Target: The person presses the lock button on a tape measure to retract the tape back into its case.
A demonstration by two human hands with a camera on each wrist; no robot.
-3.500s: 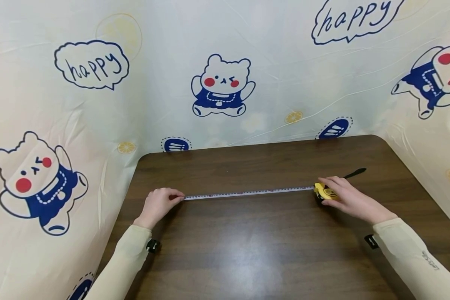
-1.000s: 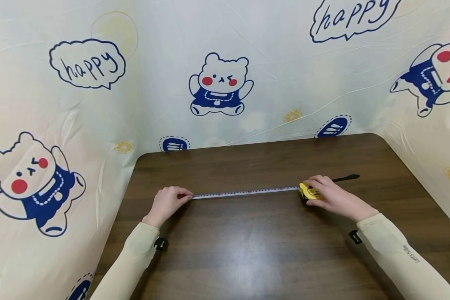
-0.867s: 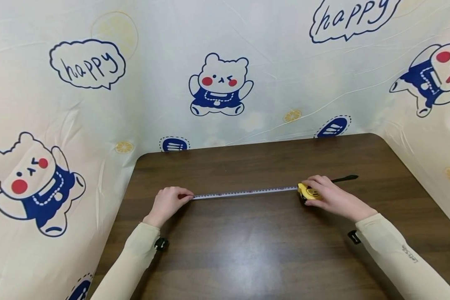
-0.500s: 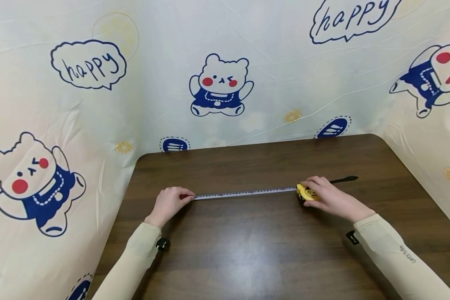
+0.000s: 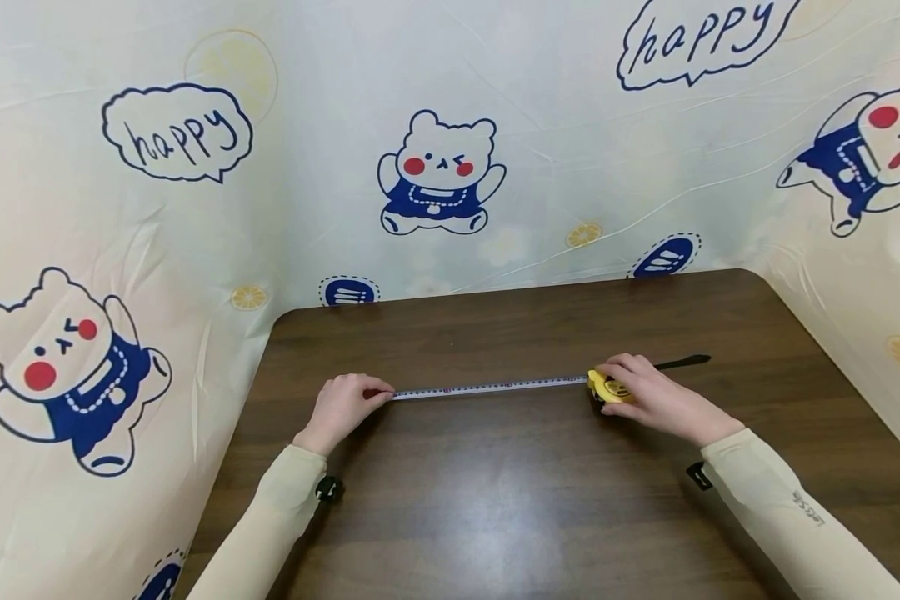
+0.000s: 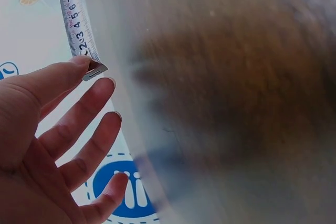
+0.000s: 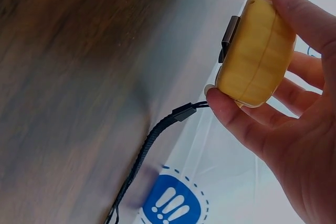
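Observation:
A yellow tape measure (image 5: 606, 388) sits in my right hand (image 5: 656, 400), which grips its case between thumb and fingers. In the right wrist view the yellow case (image 7: 257, 51) shows a dark metal clip on one side, and a black wrist strap (image 7: 152, 135) trails from it. The white blade (image 5: 491, 387) runs straight and pulled out between both hands, close over the table. My left hand (image 5: 345, 408) pinches its free end by the metal hook (image 6: 95, 71) with thumb and index finger. The other left fingers are spread apart.
Both hands are over a dark brown wooden table (image 5: 450, 483) with rounded far corners. A pale curtain (image 5: 555, 108) printed with bears and the word happy hangs behind and along the sides.
The right hand with the tape case has moved left, and the left hand has moved right. The length of blade between them has become shorter, while both grips stay the same.

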